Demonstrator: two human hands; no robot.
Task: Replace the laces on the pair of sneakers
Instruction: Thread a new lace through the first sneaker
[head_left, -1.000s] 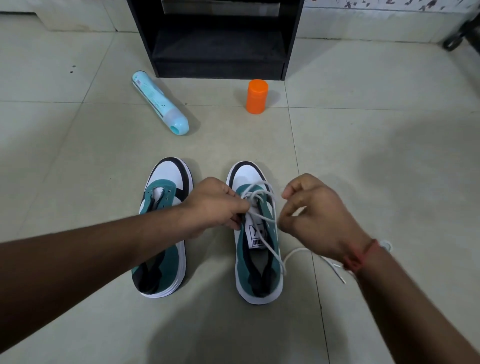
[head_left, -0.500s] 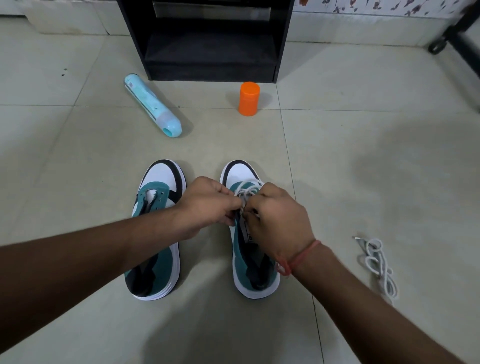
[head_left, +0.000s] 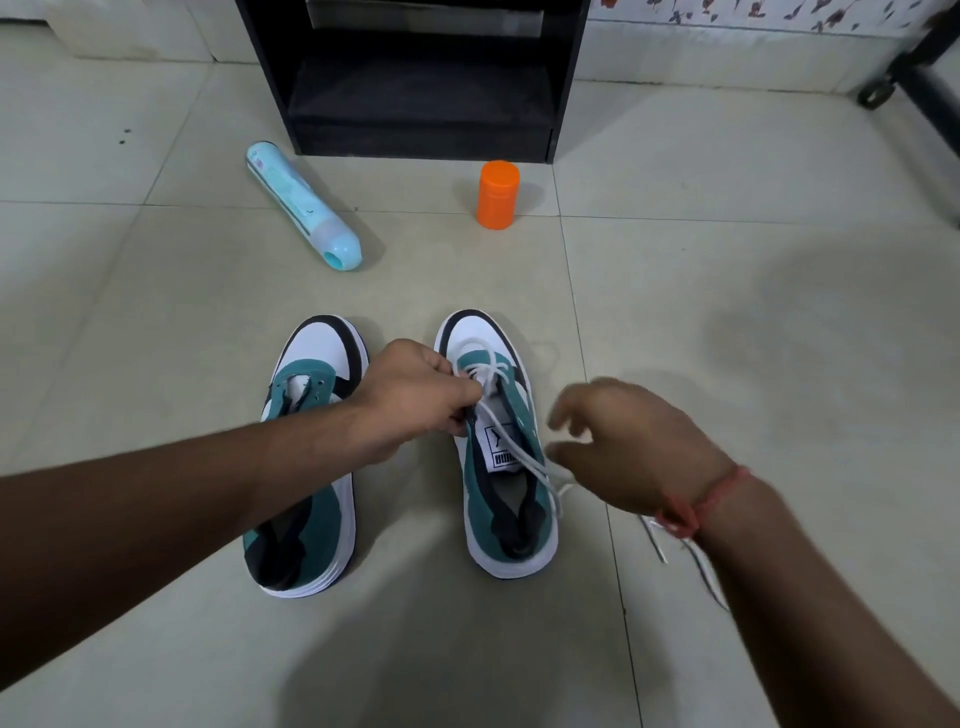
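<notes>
left hand (head_left: 415, 395) pinches white lace (head_left: 524, 457) at the lower eyelets of right sneaker (head_left: 498, 441) | right hand (head_left: 623, 447) blurred, fingers loosely spread beside the shoe (grip on lace: cannot tell) | left sneaker (head_left: 311, 457) unlaced, alongside on floor (head_left: 727, 312)

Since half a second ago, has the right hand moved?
Yes. The right hand has pulled off the right sneaker toward its outer side, fingers spread; the sneaker stayed put.
</notes>
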